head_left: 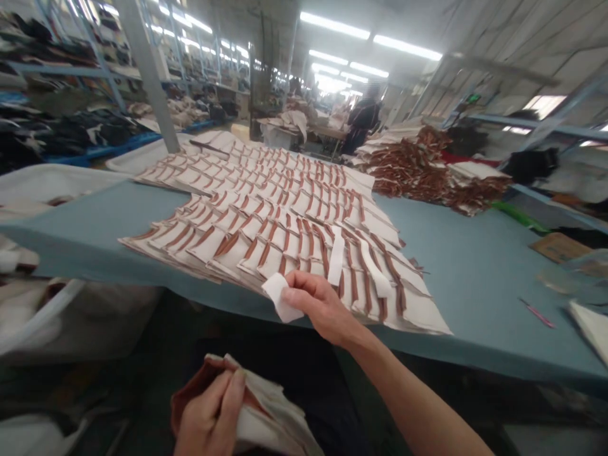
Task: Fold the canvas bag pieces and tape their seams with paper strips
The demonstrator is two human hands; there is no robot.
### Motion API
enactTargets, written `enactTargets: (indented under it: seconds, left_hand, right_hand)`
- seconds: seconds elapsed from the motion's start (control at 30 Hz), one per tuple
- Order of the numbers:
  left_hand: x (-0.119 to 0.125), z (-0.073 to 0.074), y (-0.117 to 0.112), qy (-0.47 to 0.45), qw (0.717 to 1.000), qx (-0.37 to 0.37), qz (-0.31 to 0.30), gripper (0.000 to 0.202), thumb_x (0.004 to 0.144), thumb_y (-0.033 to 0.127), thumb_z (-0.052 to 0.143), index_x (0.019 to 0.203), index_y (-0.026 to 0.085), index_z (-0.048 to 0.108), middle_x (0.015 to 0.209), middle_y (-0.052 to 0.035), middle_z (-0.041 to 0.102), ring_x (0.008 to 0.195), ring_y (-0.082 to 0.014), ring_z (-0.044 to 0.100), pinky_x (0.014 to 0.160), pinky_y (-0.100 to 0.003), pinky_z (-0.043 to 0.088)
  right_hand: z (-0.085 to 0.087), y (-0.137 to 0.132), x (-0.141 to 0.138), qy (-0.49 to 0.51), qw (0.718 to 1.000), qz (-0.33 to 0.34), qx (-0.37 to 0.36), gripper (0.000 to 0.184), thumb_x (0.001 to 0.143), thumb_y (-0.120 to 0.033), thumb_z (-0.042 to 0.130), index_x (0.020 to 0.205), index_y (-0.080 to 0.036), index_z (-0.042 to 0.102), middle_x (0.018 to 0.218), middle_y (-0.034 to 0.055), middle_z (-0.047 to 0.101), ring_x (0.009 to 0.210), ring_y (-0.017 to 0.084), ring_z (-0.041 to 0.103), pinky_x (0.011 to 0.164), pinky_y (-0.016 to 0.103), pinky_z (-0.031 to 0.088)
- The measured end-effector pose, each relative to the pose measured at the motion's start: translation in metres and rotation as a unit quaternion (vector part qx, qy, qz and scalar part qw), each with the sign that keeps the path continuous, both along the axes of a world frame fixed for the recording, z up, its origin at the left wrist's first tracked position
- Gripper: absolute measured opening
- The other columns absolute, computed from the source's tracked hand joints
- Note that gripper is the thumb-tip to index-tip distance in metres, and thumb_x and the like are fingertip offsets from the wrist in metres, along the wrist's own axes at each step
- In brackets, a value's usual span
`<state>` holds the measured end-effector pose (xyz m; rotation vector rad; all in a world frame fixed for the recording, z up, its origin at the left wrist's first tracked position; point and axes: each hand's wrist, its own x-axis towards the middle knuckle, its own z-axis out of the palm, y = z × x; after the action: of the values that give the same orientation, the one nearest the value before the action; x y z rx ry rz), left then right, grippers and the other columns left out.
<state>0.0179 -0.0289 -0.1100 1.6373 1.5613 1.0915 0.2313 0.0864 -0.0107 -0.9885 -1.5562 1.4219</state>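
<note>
My right hand (317, 303) pinches a small white strip (280, 299) between thumb and fingers, above the near edge of the table. Low in the view, my left hand (211, 411) is closed around a bundle of cream and brown fabric pieces (270, 411), held below table height. Beyond my right hand lie overlapping rows of cream fabric pieces (251, 250) with brown edges. Two more white strips, one straight (336, 256) and one slanting (375, 269), rest on top of these rows.
A blue-green cloth covers the table (475, 291). At its back right rises a heap of brown and cream pieces (418, 164). A pink tool (536, 313) lies at the right. White bins (61, 180) stand at the left. A person (363, 120) is farther back.
</note>
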Motion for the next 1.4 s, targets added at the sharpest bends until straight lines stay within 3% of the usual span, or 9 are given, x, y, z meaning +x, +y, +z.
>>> enactTargets:
  seconds: [0.17,0.47,0.77,0.93,1.03,1.1,1.13,1.3,1.4]
  left_hand:
    - [0.014,0.032,-0.001,-0.024,0.999,-0.031,-0.035,0.051,0.111,0.046,0.051,0.068,0.022,0.065,0.067,-0.0015,0.068,0.063,-0.0184,0.064,0.059,-0.026,0.050]
    - [0.038,0.056,-0.023,-0.066,0.993,-0.064,-0.070,0.038,0.098,0.041,0.056,0.067,0.021,0.067,0.062,-0.0006,0.065,0.055,-0.0158,0.052,0.049,-0.026,0.039]
    - [0.022,0.035,-0.033,-0.137,0.973,-0.182,-0.037,0.058,0.106,0.068,0.064,0.078,0.019,0.075,0.071,-0.0047,0.073,0.058,-0.0183,0.058,0.051,-0.027,0.045]
    - [0.018,0.032,-0.036,-0.107,0.977,-0.185,-0.016,0.061,0.105,0.071,0.062,0.077,0.019,0.078,0.075,-0.0064,0.077,0.069,-0.0233,0.068,0.062,-0.030,0.055]
    - [0.014,0.036,-0.032,-0.043,0.984,-0.170,-0.011,0.055,0.103,0.061,0.067,0.066,0.021,0.073,0.067,-0.0036,0.073,0.065,-0.0218,0.066,0.059,-0.029,0.052]
    - [0.010,0.037,-0.029,-0.045,0.983,-0.180,-0.001,0.054,0.103,0.060,0.066,0.066,0.022,0.073,0.066,-0.0030,0.072,0.065,-0.0226,0.067,0.057,-0.029,0.052]
    - [0.008,0.036,-0.028,-0.053,0.981,-0.189,-0.001,0.054,0.104,0.061,0.065,0.069,0.022,0.075,0.067,-0.0031,0.074,0.066,-0.0235,0.069,0.059,-0.030,0.055]
    - [0.008,0.031,-0.028,-0.132,0.964,-0.232,-0.010,0.061,0.103,0.074,0.065,0.079,0.021,0.083,0.079,-0.0060,0.083,0.066,-0.0242,0.071,0.069,-0.034,0.065]
    - [0.010,0.031,-0.031,-0.145,0.963,-0.226,-0.020,0.066,0.104,0.079,0.065,0.077,0.020,0.081,0.074,-0.0057,0.080,0.065,-0.0225,0.068,0.062,-0.030,0.059]
  right_hand:
    - [-0.021,-0.073,-0.011,0.079,0.992,0.031,-0.088,0.053,0.101,-0.069,0.066,0.076,-0.024,0.054,0.066,-0.0029,0.057,0.060,0.012,0.045,0.061,0.027,0.040]
    - [-0.037,-0.132,0.013,-0.108,0.989,-0.009,-0.096,0.037,0.105,-0.053,0.065,0.090,-0.020,0.070,0.076,-0.0034,0.062,0.067,0.012,0.048,0.061,0.026,0.035]
    - [-0.039,-0.150,0.008,-0.152,0.982,-0.103,0.053,0.025,0.102,-0.033,0.060,0.079,-0.022,0.058,0.080,0.0008,0.066,0.072,0.015,0.059,0.067,0.027,0.042]
    - [-0.030,-0.158,0.043,-0.136,0.978,-0.158,-0.004,0.036,0.111,-0.045,0.059,0.084,-0.023,0.065,0.059,-0.0055,0.059,0.048,0.012,0.050,0.048,0.025,0.035]
    - [-0.012,-0.157,0.087,-0.287,0.863,-0.401,0.107,0.031,0.106,-0.043,0.070,0.083,-0.022,0.070,0.059,-0.0049,0.062,0.048,0.012,0.050,0.051,0.026,0.036]
    - [0.001,-0.158,0.107,-0.388,0.782,-0.468,0.139,0.030,0.100,-0.046,0.074,0.084,-0.021,0.074,0.059,-0.0035,0.063,0.050,0.013,0.051,0.055,0.027,0.040]
    - [0.006,-0.159,0.111,-0.401,0.774,-0.471,0.133,0.031,0.100,-0.048,0.075,0.085,-0.021,0.075,0.059,-0.0036,0.062,0.050,0.013,0.051,0.055,0.027,0.040]
    - [-0.002,-0.172,0.070,-0.190,0.938,-0.284,-0.061,0.032,0.107,-0.048,0.074,0.090,-0.021,0.074,0.056,-0.0065,0.055,0.048,0.011,0.046,0.048,0.025,0.032]
    - [-0.021,-0.170,0.028,-0.067,0.981,-0.137,-0.118,0.034,0.108,-0.048,0.068,0.087,-0.022,0.070,0.064,-0.0044,0.059,0.053,0.011,0.047,0.051,0.025,0.035]
